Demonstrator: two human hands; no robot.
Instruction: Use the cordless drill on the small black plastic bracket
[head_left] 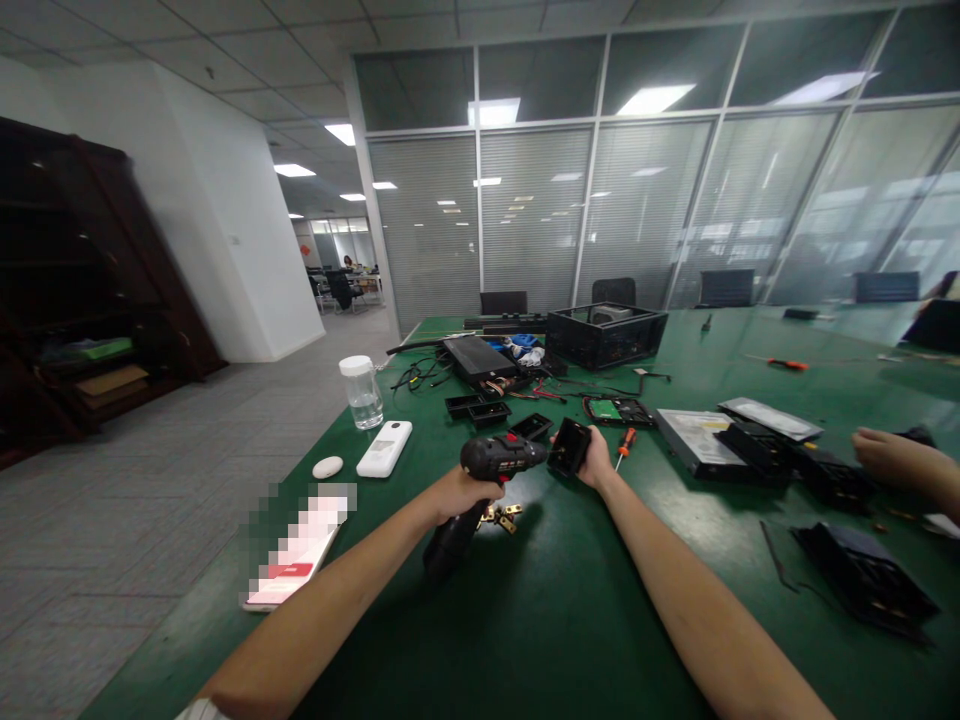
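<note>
My left hand [466,494] is wrapped round the grip of a black cordless drill [495,458], whose nose points right. In my right hand [595,458] is a small black open box-shaped part [570,447], tilted with its hollow side toward me. The drill's front end is close to that part; whether they touch I cannot tell. Beneath the drill lies a small pile of brass-coloured metal pieces [508,518]. Similar black open boxes [489,413] sit just beyond my hands. An orange-handled screwdriver [626,445] lies right of my right hand.
Left on the green table [525,640] are a lidded clear jar [361,395], a white device [385,449] and a phone [300,550]. A black metal case [607,335] and cables stand behind. To the right are a silver drive [701,440], black parts [866,580] and another person's hand [900,460].
</note>
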